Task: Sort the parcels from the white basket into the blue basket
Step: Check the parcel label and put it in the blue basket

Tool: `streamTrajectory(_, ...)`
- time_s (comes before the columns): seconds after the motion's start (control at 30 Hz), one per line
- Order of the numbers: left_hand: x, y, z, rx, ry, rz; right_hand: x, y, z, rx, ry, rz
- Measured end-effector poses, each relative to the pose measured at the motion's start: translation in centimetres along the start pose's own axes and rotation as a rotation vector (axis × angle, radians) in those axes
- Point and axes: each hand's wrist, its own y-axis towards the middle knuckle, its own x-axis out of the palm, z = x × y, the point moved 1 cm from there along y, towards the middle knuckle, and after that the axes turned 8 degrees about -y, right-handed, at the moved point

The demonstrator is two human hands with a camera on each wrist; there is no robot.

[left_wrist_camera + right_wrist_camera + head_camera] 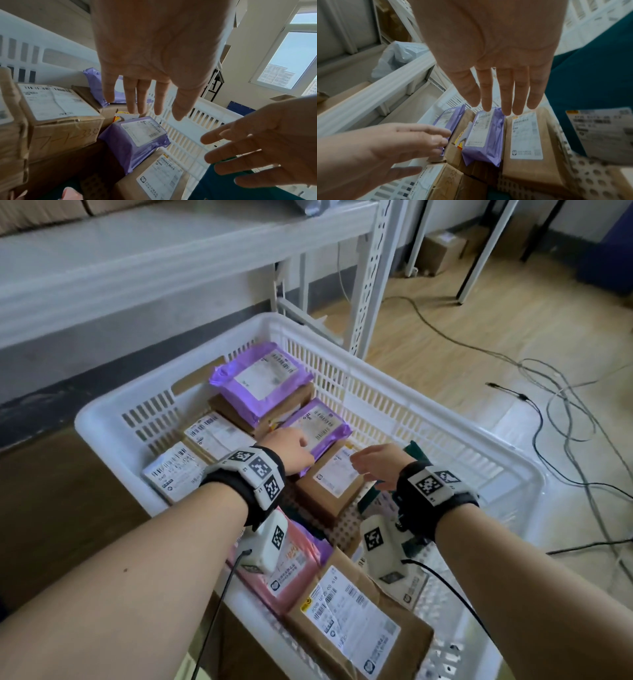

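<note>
— Hands, status?
— Left hand (291, 448), right hand (376, 462): both spread, holding nothing, over the purple parcel (317, 428) and brown parcel (334, 486).
— Stock remaining?
— White basket (394, 392) looks nearly full. Blue basket: not in view. I judge sorting barely begun.

Daylight is coming in from a window (289, 56) seen at the right of the left wrist view, leaving the room evenly bright with soft shadows. Glare is washing out the purple parcel (262, 378) and the far rim of the white basket (346, 405) in the head view. Both wrist views are bending straight lines strongly at their edges. The shelf (373, 92) and the label at the right of the right wrist view are smearing with blur, and close palms are looking soft.
</note>
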Motion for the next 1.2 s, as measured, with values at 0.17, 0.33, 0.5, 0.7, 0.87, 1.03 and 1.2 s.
streamTrajectory(0.17,0.6,3.0,-1.0,-0.039,0.007,0.009,2.7,4.1,-0.4,0.055,0.097,-0.093)
streamTrajectory(0.33,1.3,4.8,-2.3,-0.072,0.061,0.017,4.4,7.8,-1.6,0.032,0.084,-0.118)
streamTrajectory(0.5,0.0,6.0,-3.7,-0.083,0.021,0.069,6.8,9.8,-2.6,0.013,0.046,-0.190)
streamTrajectory(0.7,-3.4,4.9,-6.7,-0.172,-0.093,0.213,11.1,8.0,-5.5,-0.124,0.079,-0.436)
streamTrajectory(0.87,-5.3,3.2,-10.1,-0.279,-0.110,0.277,13.2,6.0,-8.3,-0.233,-0.077,-0.458)
streamTrajectory(1.03,-6.4,2.3,-11.3,-0.370,-0.056,0.158,15.3,5.1,-8.9,-0.210,-0.147,-0.502)
streamTrajectory(1.2,-7.5,1.4,-11.6,-0.362,-0.111,0.150,16.3,4.5,-9.6,-0.171,-0.151,-0.475)
